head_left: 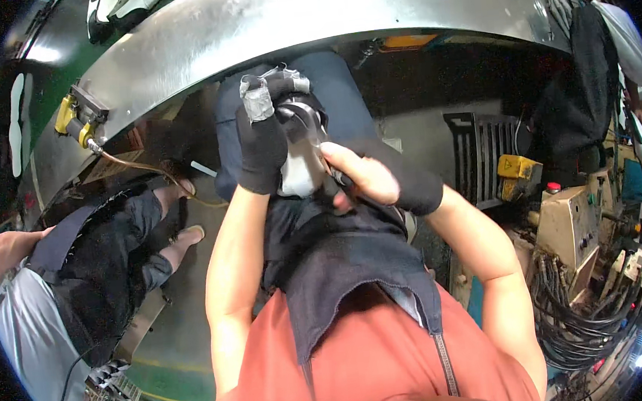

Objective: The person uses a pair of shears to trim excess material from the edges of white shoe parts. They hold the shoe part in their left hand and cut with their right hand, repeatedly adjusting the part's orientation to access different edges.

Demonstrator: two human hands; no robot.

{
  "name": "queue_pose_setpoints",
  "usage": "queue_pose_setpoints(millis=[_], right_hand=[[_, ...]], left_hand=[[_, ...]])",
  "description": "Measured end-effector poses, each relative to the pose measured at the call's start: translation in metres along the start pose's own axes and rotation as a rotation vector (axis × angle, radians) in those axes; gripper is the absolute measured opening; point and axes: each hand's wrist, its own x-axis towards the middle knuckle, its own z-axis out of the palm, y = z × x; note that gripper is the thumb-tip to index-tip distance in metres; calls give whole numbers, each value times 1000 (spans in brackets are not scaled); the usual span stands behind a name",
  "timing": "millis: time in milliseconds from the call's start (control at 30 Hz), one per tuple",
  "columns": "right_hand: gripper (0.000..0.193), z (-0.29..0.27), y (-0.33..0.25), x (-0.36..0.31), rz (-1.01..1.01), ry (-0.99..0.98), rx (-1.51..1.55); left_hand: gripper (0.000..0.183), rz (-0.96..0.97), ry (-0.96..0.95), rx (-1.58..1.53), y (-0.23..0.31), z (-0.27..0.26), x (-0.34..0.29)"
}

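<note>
On my lap lies a shoe [301, 173] with a white surface and a dark part at its far end. My left hand [264, 126], in a black glove with grey tape round the fingertips, is closed on the shoe's far left side. My right hand [368, 178], in a black glove that leaves the thumb bare, grips a metal hand tool [305, 116]. The tool's curved, shiny head, which looks like pincers, rests at the dark end of the shoe. Motion blurs the right fingers, and they partly hide the handle.
A curved metal bench [247, 25] runs across the far side. On its left lies a yellow air tool [73, 122] with a hose. More shoes [121, 9] sit beyond. Another person [79, 295] is at left. At right stand a yellow pedal [519, 173] and a control box [567, 219] with cables.
</note>
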Motion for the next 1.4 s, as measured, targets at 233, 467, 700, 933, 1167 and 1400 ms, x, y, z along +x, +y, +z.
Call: queue_pose_setpoints(millis=[233,467,700,933,1167,1400], right_hand=[[26,66,51,38,-524,446,-184],[37,45,91,-31,-418,-217,-311],[46,25,144,-39,-691,-218,-486],[36,26,11,-58,-260,37,-333],[55,-43,-9,49,37,-4,143],[51,-92,14,72,7,-153,269]], left_hand=[[54,-93,179,-303,2,3,-12],[100,-108,-262,-216,81,-21,-112],[100,-354,-252,-99,15,-29,-160],[62,-520,-66,-76,-56,-32,-95],[49,-52,66,1025,-36,16,-60],[48,-239,30,149,-61,13,-89]])
